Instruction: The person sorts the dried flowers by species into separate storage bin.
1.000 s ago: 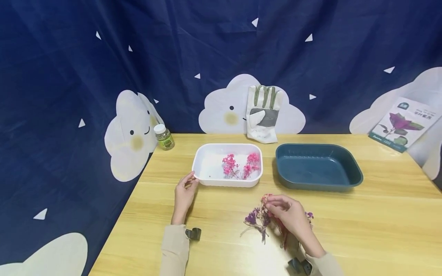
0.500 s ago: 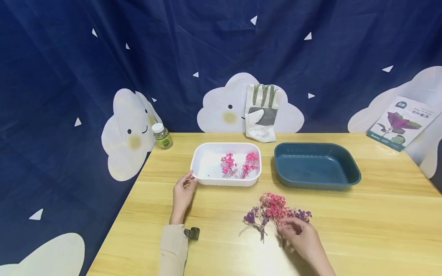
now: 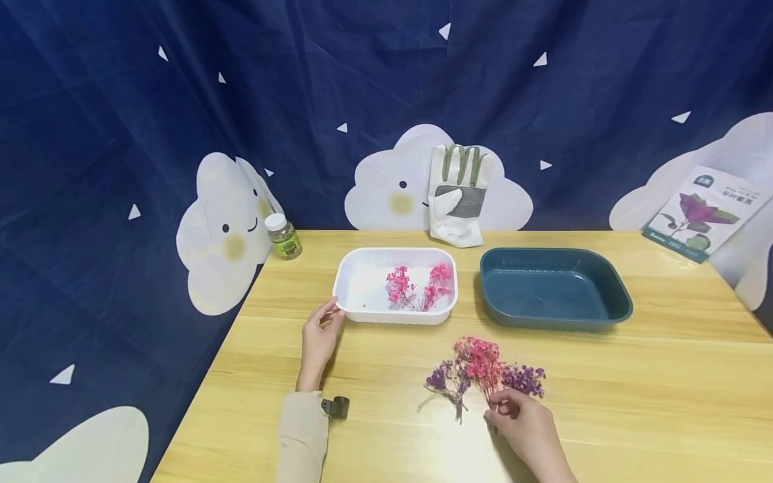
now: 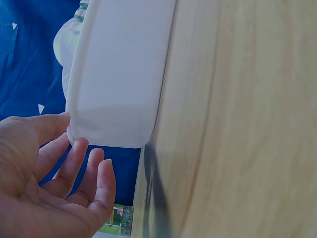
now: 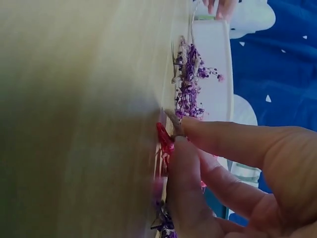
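Note:
My left hand (image 3: 319, 339) holds the near left corner of the white tray (image 3: 395, 317), thumb and forefinger at its rim (image 4: 74, 99). Two sprigs of pink dried flowers (image 3: 398, 285) lie inside that tray. On the table in front, a bunch of pink dried flowers (image 3: 483, 359) lies between a purple sprig (image 3: 447, 376) on the left and another purple sprig (image 3: 524, 380) on the right. My right hand (image 3: 524, 424) is at the lower stems of the pink bunch. Close up in the right wrist view, its thumb and forefinger pinch a thin brownish stem (image 5: 172, 120), next to a red stem end (image 5: 162, 134).
To the right of the white tray stands a dark teal tray (image 3: 555, 323). A lidded jar (image 3: 284, 237) is at the back left. A work glove (image 3: 459, 201) leans on the blue curtain (image 3: 314, 80), and a flower-printed packet (image 3: 703, 215) leans at the back right.
My right hand has drawn back from the pink blossoms to the lower stems, uncovering the bunch, and now pinches there. The left hand stays at the white tray's corner.

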{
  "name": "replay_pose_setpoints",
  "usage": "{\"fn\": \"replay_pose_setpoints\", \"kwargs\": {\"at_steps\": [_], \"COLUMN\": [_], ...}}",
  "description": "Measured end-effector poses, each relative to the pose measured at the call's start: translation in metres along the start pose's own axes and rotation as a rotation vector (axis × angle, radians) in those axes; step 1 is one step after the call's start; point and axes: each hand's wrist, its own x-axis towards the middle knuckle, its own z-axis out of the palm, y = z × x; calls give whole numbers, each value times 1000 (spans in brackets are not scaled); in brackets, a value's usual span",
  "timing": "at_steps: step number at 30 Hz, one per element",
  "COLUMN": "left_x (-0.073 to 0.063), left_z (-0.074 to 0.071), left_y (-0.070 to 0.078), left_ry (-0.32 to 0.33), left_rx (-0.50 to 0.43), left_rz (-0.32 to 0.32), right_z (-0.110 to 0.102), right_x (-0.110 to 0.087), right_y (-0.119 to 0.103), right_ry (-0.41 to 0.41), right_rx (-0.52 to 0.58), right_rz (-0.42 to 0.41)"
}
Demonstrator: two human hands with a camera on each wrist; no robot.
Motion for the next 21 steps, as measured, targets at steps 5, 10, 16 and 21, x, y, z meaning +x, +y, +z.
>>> {"fn": "replay_pose_setpoints", "kwargs": {"at_steps": [5,10,16,21], "left_x": [0,0,1,1], "left_z": [0,0,1,1], "left_y": [1,2,-1,-1], "left_ry": [1,3,7,7], "left_rx": [-1,6,17,17], "left_rz": [8,11,22,23], "right_z": [-1,-2,-2,-3], "right_x": [2,2,2,1], "right_y": [0,-2,-3,-2], "right_ry": [-10,-22,-59,-70], "right_rx": [-32,-74,-60,-19], "right_rz": [8,3,62,96]}}
